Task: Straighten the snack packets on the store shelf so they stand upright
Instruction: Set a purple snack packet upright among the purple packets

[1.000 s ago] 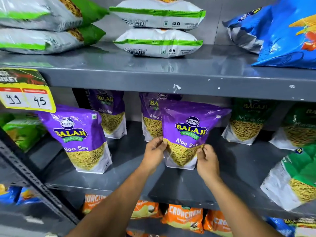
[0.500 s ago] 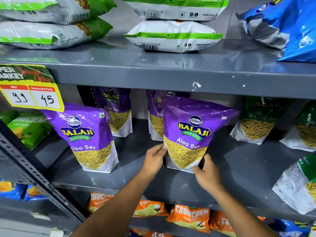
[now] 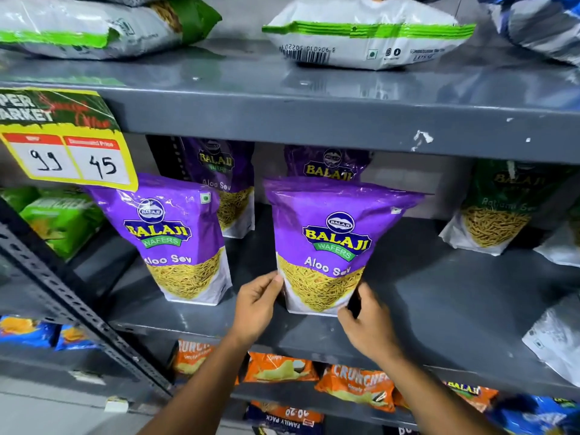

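Note:
A purple Balaji Aloo Sev packet [image 3: 335,243] stands upright on the grey middle shelf [image 3: 439,309], its top leaning slightly right. My left hand [image 3: 255,306] pinches its lower left edge. My right hand [image 3: 367,321] curls around its lower right corner. A second purple packet [image 3: 169,237] stands to the left, tilted a little. Two more purple packets [image 3: 219,171] [image 3: 329,164] stand at the back of the shelf, the right one mostly hidden behind the held packet.
Green Ratlami Sev packets [image 3: 496,211] lean at the back right; a white packet [image 3: 555,340] sits at the right edge. White-green bags [image 3: 367,36] lie on the shelf above. A yellow price tag [image 3: 69,146] hangs at left. Orange packets [image 3: 354,384] fill the shelf below.
Both hands slid down from the packet's middle to its bottom corners. The packet now sits squarer on the shelf, and the view has moved closer.

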Available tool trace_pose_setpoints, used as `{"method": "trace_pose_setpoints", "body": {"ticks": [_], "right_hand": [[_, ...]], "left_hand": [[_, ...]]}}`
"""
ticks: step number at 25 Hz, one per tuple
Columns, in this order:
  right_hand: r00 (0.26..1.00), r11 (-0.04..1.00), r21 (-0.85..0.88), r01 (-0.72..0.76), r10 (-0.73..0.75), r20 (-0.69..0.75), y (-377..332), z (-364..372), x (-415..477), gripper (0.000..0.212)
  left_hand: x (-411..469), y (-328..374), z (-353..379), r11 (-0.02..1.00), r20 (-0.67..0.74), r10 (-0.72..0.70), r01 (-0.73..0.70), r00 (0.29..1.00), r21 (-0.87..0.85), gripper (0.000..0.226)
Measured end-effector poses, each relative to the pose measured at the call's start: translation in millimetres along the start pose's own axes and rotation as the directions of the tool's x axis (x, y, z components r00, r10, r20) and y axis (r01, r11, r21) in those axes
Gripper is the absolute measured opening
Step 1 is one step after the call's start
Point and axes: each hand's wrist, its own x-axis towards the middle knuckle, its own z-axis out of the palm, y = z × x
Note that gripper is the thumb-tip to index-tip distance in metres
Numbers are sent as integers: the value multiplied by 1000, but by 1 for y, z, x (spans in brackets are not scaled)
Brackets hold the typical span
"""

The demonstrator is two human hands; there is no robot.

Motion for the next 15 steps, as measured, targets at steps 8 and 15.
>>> {"method": "trace_pose_setpoints", "body": {"ticks": [8, 15], "right_hand": [[999, 999, -39, 13, -11, 34, 5, 3, -3, 25], [996, 999, -34, 7, -4, 86, 4, 2, -4, 22]], "left_hand": [[0, -1, -1, 999, -3, 47, -47, 999, -4, 27], [-3, -1, -2, 999, -55, 37, -35, 998, 38, 25]]}}
